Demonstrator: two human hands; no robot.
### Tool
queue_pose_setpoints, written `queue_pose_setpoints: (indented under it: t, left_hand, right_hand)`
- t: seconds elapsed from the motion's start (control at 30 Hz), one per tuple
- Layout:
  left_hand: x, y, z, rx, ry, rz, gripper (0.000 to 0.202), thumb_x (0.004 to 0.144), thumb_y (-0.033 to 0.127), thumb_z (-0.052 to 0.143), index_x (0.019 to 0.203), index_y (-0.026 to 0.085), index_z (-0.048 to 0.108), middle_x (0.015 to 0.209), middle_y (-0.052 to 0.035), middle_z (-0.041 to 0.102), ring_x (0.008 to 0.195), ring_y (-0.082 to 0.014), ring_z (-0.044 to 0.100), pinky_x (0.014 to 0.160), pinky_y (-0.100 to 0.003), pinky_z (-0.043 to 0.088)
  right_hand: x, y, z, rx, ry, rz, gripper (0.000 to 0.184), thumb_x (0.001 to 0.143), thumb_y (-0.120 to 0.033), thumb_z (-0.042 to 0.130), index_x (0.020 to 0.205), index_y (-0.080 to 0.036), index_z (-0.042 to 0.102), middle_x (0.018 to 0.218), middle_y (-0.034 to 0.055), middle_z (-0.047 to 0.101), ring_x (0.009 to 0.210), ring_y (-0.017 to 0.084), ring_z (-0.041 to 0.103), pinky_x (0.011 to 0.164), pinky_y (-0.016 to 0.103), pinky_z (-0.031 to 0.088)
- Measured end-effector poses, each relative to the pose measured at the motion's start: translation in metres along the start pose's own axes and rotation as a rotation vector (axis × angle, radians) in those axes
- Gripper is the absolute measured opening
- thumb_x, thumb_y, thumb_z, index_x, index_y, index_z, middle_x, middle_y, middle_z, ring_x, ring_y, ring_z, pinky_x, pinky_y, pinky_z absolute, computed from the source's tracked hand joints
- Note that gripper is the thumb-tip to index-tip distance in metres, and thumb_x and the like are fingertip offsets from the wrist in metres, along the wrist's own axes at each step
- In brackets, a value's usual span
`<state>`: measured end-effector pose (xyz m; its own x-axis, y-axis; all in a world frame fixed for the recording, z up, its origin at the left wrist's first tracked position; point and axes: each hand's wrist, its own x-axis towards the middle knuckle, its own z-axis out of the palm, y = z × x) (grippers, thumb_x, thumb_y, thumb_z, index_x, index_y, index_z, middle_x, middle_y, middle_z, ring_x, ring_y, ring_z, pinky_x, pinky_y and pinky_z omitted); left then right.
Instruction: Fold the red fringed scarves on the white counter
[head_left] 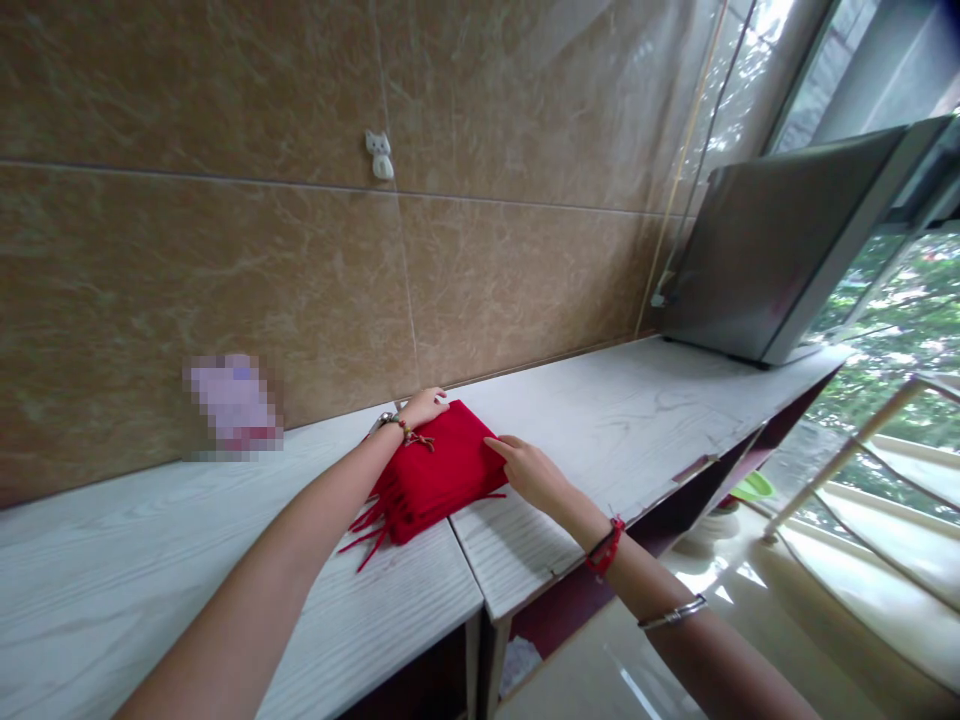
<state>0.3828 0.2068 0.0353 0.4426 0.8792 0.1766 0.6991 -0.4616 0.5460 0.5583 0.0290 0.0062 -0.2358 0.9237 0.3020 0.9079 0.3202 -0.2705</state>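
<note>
A red scarf (454,455), folded into a thick rectangle, lies across the seam between two white wood-grain counters. Its fringe spreads loosely toward the near left. At the far left edge of the cloth is my left hand (425,405), with fingers curled at the edge; part of its grip is hidden. My right hand (529,470) pinches the right edge of the scarf, with the index finger laid along the cloth. Bracelets circle both of my wrists, and a silver bangle (673,612) sits on my right forearm.
The white counter (600,410) runs along a brown tiled wall holding a small white cat figure (379,156). A grey metallic appliance (780,250) stands at its far right end. A blurred pinkish item (234,400) is at left. Open shelves lie below; a wooden-framed rack (847,450) stands right.
</note>
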Motion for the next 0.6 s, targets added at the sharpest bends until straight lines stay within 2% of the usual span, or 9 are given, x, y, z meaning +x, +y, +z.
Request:
queue_pose_setpoints:
  t: [0.1,0.17,0.23,0.33,0.43,0.6]
  left_hand:
    - [-0.031,0.006,-0.005,0.080,0.083,0.076,0.041,0.079,0.031,0.052,0.117,0.015,0.053,0.123,-0.0137,0.051,0.115,-0.0263,0.046,0.096,-0.034,0.032]
    - [-0.058,0.009,-0.003,0.201,0.113,0.159,0.046,0.085,0.038,0.044,0.126,0.017,0.044,0.136,-0.0146,0.038,0.124,-0.0279,0.036,0.101,-0.038,0.026]
    - [-0.084,0.008,0.004,0.306,0.014,0.156,0.054,0.087,0.046,0.039,0.132,0.017,0.037,0.143,-0.0147,0.029,0.131,-0.0309,0.023,0.104,-0.043,0.020]
    - [-0.111,0.000,0.009,0.400,-0.158,0.116,0.059,0.087,0.052,0.034,0.136,0.018,0.033,0.145,-0.0139,0.022,0.134,-0.0325,0.014,0.104,-0.048,0.014]
    - [-0.129,-0.017,-0.001,0.430,-0.194,0.115,0.059,0.088,0.053,0.031,0.138,0.021,0.029,0.147,-0.0112,0.018,0.134,-0.0301,0.012,0.105,-0.047,0.012]
    - [-0.177,-0.067,-0.047,0.435,-0.172,0.109,0.058,0.088,0.051,0.032,0.138,0.023,0.028,0.147,-0.0089,0.020,0.135,-0.0261,0.011,0.106,-0.045,0.011]
  right_hand:
    - [0.007,0.002,-0.010,0.026,-0.038,-0.098,0.062,0.073,-0.003,0.043,0.133,-0.017,0.040,0.138,0.0161,0.036,0.122,0.024,0.041,0.096,0.037,0.038]
    - [0.019,0.003,-0.015,0.084,-0.035,-0.144,0.056,0.078,-0.012,0.046,0.133,-0.018,0.039,0.139,0.0148,0.035,0.127,0.024,0.035,0.099,0.040,0.035]
    - [0.034,0.002,-0.015,0.117,-0.017,-0.109,0.048,0.085,-0.021,0.043,0.133,-0.016,0.039,0.137,0.0153,0.039,0.127,0.024,0.034,0.101,0.042,0.033]
    - [0.049,-0.009,-0.002,0.073,-0.067,-0.008,0.047,0.088,-0.024,0.040,0.132,-0.008,0.037,0.135,0.0196,0.040,0.126,0.023,0.035,0.103,0.039,0.030]
    - [0.049,-0.034,0.019,-0.007,-0.133,-0.010,0.048,0.089,-0.025,0.039,0.133,-0.005,0.035,0.135,0.0213,0.039,0.125,0.023,0.036,0.102,0.038,0.031]
    - [0.044,-0.105,0.043,-0.122,-0.154,-0.080,0.051,0.091,-0.033,0.035,0.135,-0.006,0.032,0.140,0.0222,0.030,0.129,0.029,0.028,0.098,0.047,0.032]
